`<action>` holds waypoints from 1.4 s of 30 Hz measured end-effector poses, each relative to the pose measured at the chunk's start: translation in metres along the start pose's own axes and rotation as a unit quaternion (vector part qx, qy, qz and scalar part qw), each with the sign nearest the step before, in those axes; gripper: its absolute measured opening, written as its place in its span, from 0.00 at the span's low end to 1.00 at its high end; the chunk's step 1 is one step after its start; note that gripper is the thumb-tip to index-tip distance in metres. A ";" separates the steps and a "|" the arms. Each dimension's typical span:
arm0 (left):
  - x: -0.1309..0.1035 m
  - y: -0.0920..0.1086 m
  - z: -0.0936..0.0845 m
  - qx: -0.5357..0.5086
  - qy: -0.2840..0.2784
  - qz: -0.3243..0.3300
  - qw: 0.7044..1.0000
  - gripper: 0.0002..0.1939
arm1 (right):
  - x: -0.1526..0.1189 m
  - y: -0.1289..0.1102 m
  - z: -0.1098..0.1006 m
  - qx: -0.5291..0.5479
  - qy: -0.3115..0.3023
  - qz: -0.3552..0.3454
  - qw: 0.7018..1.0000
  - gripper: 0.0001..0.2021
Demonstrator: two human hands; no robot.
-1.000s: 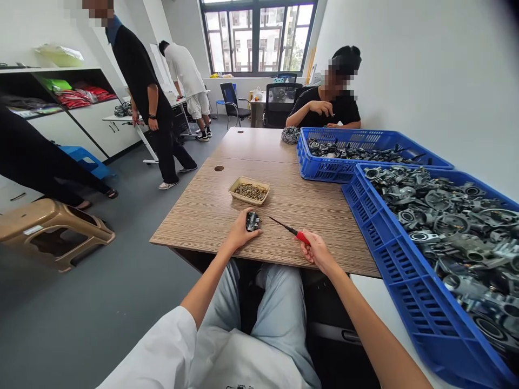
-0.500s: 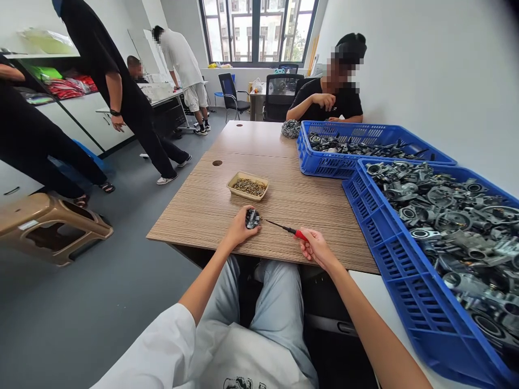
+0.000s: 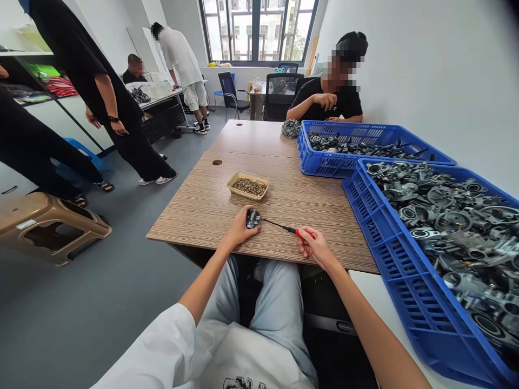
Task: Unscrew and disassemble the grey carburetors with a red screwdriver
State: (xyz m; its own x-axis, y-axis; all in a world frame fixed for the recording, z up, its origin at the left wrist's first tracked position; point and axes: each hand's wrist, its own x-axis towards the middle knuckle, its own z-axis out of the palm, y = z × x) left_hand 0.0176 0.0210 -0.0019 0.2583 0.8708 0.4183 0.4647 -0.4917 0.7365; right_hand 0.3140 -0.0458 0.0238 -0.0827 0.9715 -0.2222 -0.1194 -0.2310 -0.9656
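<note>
My left hand is closed around a dark grey metal carburetor part, held just above the near part of the wooden table. In my right hand is a screwdriver with a red and black handle, its thin shaft pointing left. The screwdriver's tip meets the right side of the metal part; the exact spot is too small to make out. Beyond my hands stands a beige tray of small brass-coloured pieces.
Two blue crates of metal parts stand on the right. A co-worker sits across the table, near a heap of small metal pieces. A brown stool is at left, with people standing behind it.
The screwdriver has moved slightly left, its tip now against the metal part. My left hand has stayed nearly still. A person in black on the left has shifted further left.
</note>
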 end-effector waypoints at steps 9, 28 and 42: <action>0.000 0.001 0.000 0.005 -0.005 0.002 1.000 0.35 | 0.001 0.003 -0.003 -0.002 -0.003 -0.009 1.000 0.23; 0.001 -0.001 -0.001 0.024 -0.004 0.004 1.000 0.34 | 0.000 0.006 -0.002 -0.078 0.001 -0.042 0.996 0.24; 0.000 -0.001 0.002 0.031 0.011 -0.014 0.999 0.36 | 0.002 0.008 -0.004 -0.009 -0.003 -0.061 0.998 0.23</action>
State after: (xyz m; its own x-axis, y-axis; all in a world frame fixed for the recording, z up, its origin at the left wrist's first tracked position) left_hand 0.0186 0.0213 -0.0037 0.2267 0.8835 0.4099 0.5235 -0.4654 0.7137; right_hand 0.3168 -0.0460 0.0152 -0.0756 0.9919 -0.1024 -0.1105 -0.1104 -0.9877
